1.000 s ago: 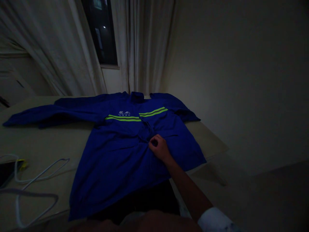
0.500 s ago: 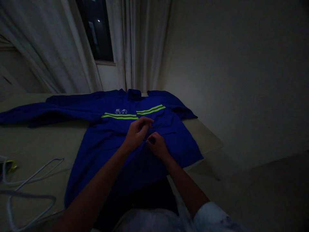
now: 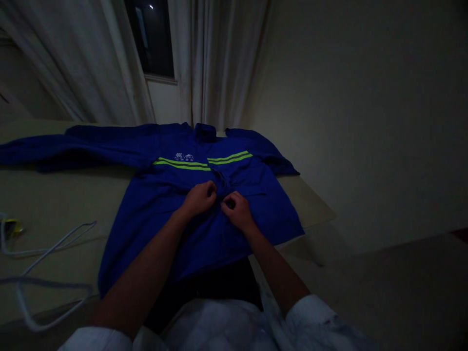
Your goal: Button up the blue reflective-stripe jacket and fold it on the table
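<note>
A blue work jacket (image 3: 146,219) with yellow-green chest stripes and a white printed logo lies spread front-up, collar away from me. My left hand (image 3: 201,197) is closed, its thumb and fingers pinching the jacket's front edge near the middle. Just to the right, my right hand (image 3: 237,208) is curled with thumb and fingertips together on the other side of the front opening. The cloth between the hands is bunched up. Dim light hides whether a button or other small fastener is between the fingertips.
Beneath the jacket is a pale table (image 3: 73,195). A white cable (image 3: 47,251) loops over its left side beside a small yellow-and-black object (image 3: 13,227). Long curtains (image 3: 223,63) and a dark window (image 3: 153,39) stand behind; a bare wall (image 3: 347,122) is to the right.
My left hand has moved down from above the front opening and closed on its edge. My right hand stays curled in nearly the same place. The view has tilted slightly.
</note>
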{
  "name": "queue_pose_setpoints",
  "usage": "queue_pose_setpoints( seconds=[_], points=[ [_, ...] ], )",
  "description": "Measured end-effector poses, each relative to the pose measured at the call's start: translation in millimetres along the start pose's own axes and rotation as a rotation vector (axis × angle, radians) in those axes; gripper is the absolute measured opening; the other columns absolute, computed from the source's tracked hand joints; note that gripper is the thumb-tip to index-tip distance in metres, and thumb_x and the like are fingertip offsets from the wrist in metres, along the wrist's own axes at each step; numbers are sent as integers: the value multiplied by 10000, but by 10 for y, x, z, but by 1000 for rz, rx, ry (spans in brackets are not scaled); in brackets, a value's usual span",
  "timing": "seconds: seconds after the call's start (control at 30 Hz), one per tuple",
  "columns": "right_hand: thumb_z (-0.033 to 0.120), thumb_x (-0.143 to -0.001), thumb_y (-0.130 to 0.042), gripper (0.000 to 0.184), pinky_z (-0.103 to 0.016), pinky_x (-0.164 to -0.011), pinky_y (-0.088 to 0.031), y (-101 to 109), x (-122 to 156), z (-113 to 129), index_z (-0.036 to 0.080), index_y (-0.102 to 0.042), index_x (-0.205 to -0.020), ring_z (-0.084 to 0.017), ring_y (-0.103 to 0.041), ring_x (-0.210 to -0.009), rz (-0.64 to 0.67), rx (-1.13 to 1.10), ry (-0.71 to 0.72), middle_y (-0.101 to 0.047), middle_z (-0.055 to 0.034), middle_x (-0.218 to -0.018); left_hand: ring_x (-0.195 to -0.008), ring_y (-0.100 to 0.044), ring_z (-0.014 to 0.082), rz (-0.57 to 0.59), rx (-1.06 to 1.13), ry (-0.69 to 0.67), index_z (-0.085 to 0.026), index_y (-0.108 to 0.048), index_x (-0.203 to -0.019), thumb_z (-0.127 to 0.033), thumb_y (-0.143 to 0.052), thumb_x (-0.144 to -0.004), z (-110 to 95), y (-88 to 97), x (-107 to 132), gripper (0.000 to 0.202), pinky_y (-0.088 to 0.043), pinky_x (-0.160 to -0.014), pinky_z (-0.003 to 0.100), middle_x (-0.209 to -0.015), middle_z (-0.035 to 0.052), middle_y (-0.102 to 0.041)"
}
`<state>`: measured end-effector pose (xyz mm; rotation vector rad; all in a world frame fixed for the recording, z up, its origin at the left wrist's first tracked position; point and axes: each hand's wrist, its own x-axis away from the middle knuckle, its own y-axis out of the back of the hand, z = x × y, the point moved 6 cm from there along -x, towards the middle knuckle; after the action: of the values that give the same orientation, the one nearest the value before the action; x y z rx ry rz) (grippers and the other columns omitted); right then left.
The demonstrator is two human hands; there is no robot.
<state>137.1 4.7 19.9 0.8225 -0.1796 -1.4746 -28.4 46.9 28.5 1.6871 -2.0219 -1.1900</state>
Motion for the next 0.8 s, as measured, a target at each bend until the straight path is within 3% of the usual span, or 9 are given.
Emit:
queue_pose_setpoints(
  seconds=[0.13,0.27,0.4,0.8],
  points=[
    [188,-795,-708,54,-255,-652,-441,-4,3,-6,207,-663,-771,-128,-557,-671,-5,4,-4,-620,6,-819,-792,-662,208,106,-20,-72,-206,-712,-876,-193,-571,-814,1,-49,7,155,-479,-710,304,-861,47,-713],
    [191,-795,-712,57,-255,-652,-449,-1,9,-4,209,-662,-774,-131,-570,-681,-16,-13,-1,-621,4,-825,-909,-676,214,243,56,-201,-193,-763,-916,-236,-630,-795,-8,-83,16,185,-520,-842,317,-986,71,-724],
    [222,-804,-724,66,-265,-659,-473,29,19,25,213,-662,-787,-133,-567,-678,-37,-11,1,-618,-1,-848,-975,-675,218,237,38,-205,-203,-769,-1021,-259,-641,-835,33,-87,21,233,-503,-941,336,-1060,61,-761],
    [233,-803,-713,84,-261,-626,-471,28,24,36,217,-642,-760,-121,-543,-624,-56,-26,23,-624,-3,-842,-803,-675,221,169,-82,-212,-225,-765,-944,-213,-645,-878,0,-108,25,137,-479,-832,334,-873,50,-776]
  ],
)
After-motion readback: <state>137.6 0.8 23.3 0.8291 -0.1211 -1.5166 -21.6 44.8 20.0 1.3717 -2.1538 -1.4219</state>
